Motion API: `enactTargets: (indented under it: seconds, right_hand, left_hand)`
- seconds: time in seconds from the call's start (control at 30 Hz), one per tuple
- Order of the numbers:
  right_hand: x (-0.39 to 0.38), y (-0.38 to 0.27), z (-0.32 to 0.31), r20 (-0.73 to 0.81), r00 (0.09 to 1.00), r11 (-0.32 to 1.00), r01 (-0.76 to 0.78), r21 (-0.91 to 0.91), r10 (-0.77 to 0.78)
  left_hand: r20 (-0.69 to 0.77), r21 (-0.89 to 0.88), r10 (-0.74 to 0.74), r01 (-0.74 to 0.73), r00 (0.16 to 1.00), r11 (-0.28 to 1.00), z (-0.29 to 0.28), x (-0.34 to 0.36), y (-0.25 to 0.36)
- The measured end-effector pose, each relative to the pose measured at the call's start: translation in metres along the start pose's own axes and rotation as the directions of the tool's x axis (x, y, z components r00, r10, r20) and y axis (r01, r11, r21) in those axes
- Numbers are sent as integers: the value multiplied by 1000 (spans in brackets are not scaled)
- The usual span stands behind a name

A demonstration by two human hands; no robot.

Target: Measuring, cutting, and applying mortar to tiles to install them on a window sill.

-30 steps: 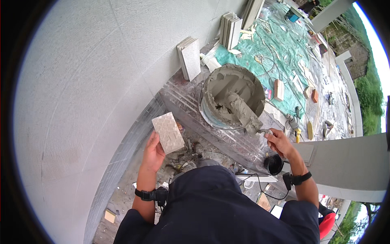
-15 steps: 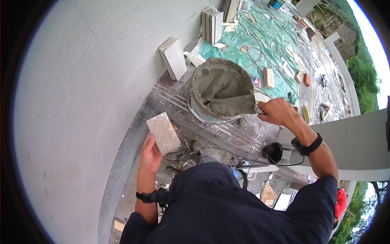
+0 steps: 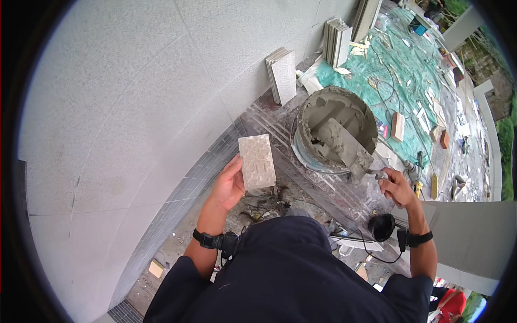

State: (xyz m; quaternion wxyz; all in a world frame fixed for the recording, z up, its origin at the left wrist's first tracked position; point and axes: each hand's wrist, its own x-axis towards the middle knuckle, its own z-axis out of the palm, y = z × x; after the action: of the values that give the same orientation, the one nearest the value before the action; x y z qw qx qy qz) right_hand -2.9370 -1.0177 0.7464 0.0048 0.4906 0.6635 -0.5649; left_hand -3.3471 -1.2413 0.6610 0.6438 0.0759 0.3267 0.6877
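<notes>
My left hand point(image 3: 230, 183) grips a beige tile point(image 3: 257, 161) by its left edge, with the patterned face turned up toward me. A trowel point(image 3: 347, 144) lies over the bucket, its blade coated in grey mortar and its tip inside. My right hand point(image 3: 397, 188) is closed round the trowel's handle, just outside the rim. The bucket point(image 3: 309, 164) stands on the ledge ahead of me and is partly filled with wet grey mortar point(image 3: 344, 110). Between the tile and the bucket there is a gap.
A pale tiled wall point(image 3: 134, 102) rises on my left. Stacked tiles point(image 3: 281, 78) and a second stack point(image 3: 337, 44) lean near it. Past the bucket lies a green sheet point(image 3: 396, 70) with cables and scraps. A block point(image 3: 398, 127) and a black bucket point(image 3: 382, 227) are on the right.
The view has turned, so the scene sits further right. The trowel's blade has swung from lying across the near side to pointing into the bucket. My left hand still holds the tile, now more upright.
</notes>
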Motion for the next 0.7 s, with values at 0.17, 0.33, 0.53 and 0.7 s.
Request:
enactTargets:
  seconds: [0.17,0.33,0.53,0.7]
  right_hand:
    - [-1,1,71,-57,927,891,373,258,-372]
    - [1,-41,122,-103,822,808,515,-286,-560]
    - [28,-38,157,-132,503,481,669,-567,-854]
    - [44,-9,160,-88,470,407,637,-654,-878]
  left_hand:
    - [74,8,-16,15,997,1000,28,11,7]
    - [133,4,-9,9,991,1000,62,10,20]
    - [140,-58,27,-19,990,998,82,2,32]
    - [156,-154,50,-25,987,988,70,2,32]
